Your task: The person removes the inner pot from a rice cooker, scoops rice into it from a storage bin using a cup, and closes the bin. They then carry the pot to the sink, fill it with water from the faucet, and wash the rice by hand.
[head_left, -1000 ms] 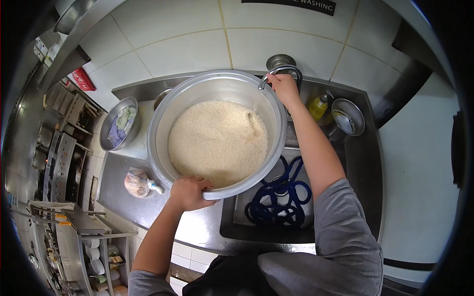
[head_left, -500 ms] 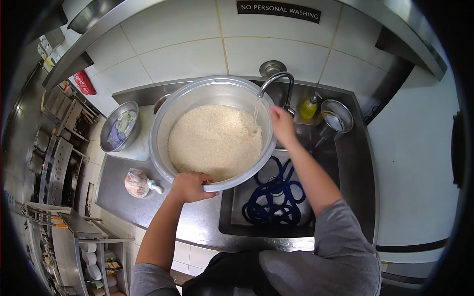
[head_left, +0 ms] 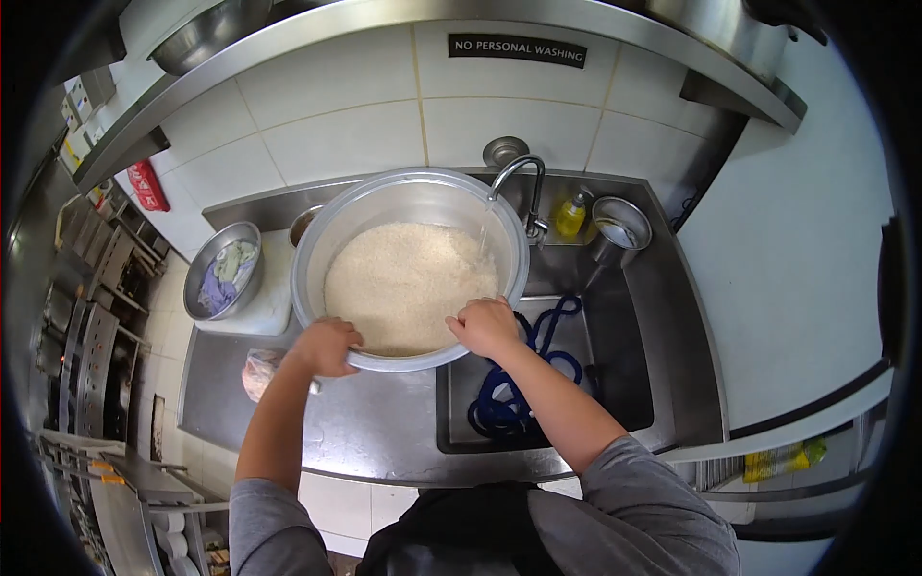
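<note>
As basin (head_left: 403,202) fills, "NO PERSONAL WASHING" sign (head_left: 517,51)

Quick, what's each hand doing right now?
Left hand: closed, holding the big metal pot by its rim.
Right hand: curled closed on the same rim.

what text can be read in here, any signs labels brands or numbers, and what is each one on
"NO PERSONAL WASHING": on the black rectangular sign on the white tiled wall.
Too blurred to read: white marks on the small red object at the left.
Too blurred to read: any print on the yellow-and-green package at the lower right.
No other words, brands or numbers can be made out.
</note>
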A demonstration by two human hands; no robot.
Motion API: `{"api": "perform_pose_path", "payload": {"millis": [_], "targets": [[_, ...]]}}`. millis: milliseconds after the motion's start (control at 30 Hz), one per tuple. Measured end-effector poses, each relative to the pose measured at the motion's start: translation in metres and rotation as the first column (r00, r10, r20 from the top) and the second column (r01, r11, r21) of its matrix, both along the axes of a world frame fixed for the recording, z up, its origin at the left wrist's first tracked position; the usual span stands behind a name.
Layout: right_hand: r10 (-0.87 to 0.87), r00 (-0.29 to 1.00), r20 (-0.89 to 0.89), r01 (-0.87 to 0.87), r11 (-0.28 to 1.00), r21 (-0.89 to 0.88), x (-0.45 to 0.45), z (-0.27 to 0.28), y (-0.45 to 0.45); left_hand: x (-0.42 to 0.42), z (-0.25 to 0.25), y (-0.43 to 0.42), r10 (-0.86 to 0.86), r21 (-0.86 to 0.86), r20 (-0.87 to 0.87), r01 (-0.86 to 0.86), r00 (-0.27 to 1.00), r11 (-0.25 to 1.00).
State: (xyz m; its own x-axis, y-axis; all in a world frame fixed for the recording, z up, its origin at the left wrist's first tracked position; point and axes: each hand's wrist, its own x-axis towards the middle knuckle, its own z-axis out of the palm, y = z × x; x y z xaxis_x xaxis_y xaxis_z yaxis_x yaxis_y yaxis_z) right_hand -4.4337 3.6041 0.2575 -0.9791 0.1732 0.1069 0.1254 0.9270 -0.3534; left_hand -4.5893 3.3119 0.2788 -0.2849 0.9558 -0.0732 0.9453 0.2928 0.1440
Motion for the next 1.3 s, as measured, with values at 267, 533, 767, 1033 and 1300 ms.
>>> {"api": "perform_pose_path", "payload": {"millis": [267, 533, 767, 1033, 1300], "targets": [[-0.234, 0.958, 0.167, 0.223, 0.971, 0.081, -0.022, 0.006, -0.016, -0.033, -0.003, -0.009, -0.110, -0.245, -0.129, 0.076, 0.985, 0.967], [-0.315, 0.940, 0.134, 0.300, 0.947, 0.118, -0.026, 0.005, -0.021, -0.036, 0.000, -0.014, -0.074, -0.166, 0.018, 0.076, 0.997, 0.983], [-0.346, 0.931, 0.114, 0.332, 0.935, 0.127, -0.024, 0.002, -0.024, -0.034, -0.004, -0.016, -0.056, -0.118, 0.032, 0.060, 0.998, 0.991], [-0.371, 0.919, 0.135, 0.350, 0.924, 0.153, -0.026, 0.003, -0.021, -0.031, 0.011, -0.015, -0.078, -0.121, 0.070, 0.086, 0.994, 0.989], [-0.386, 0.911, 0.146, 0.370, 0.920, 0.127, -0.028, 0.001, -0.021, -0.044, -0.004, -0.003, 0.206, -0.012, 0.312, -0.213, 0.927, 0.977]]}}
